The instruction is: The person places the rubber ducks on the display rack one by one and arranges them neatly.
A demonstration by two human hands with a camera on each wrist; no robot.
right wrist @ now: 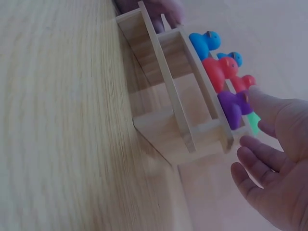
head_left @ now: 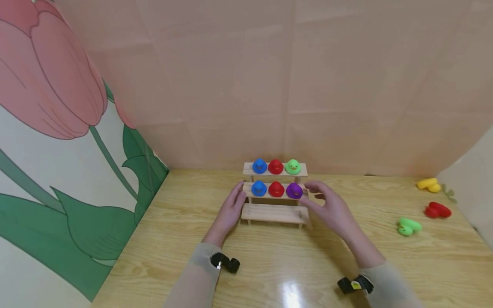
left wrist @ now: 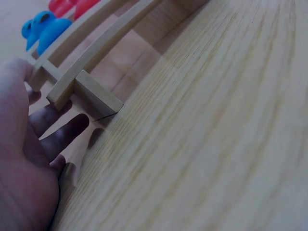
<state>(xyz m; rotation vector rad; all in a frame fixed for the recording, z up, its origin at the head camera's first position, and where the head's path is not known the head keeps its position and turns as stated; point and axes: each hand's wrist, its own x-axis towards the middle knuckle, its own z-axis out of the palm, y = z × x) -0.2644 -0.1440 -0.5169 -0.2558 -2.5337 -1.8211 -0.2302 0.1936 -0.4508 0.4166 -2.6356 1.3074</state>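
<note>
The small, shiny purple toy duck (head_left: 294,191) sits on the middle step of the pale wooden three-step rack (head_left: 275,213), at the right end of its row. It is just to the left of the right hand (head_left: 333,209) — so the right hand is much nearer to it than the left hand (head_left: 230,210). That closeness seems to matter most here.

The right thumb and pointing finger are spread beside the duck, and the hand looks loose, not squeezing. I can't tell if the thumb touches it. The left hand is at the other end of the rack, its fingers loose and nearly straight by the wood — it does not look like a tight hold.

The rack's long way runs from one hand to the other. Next to the purple duck sits a round red toy duck (head_left: 276,189), then a bright blue toy duck (head_left: 259,188).
</note>
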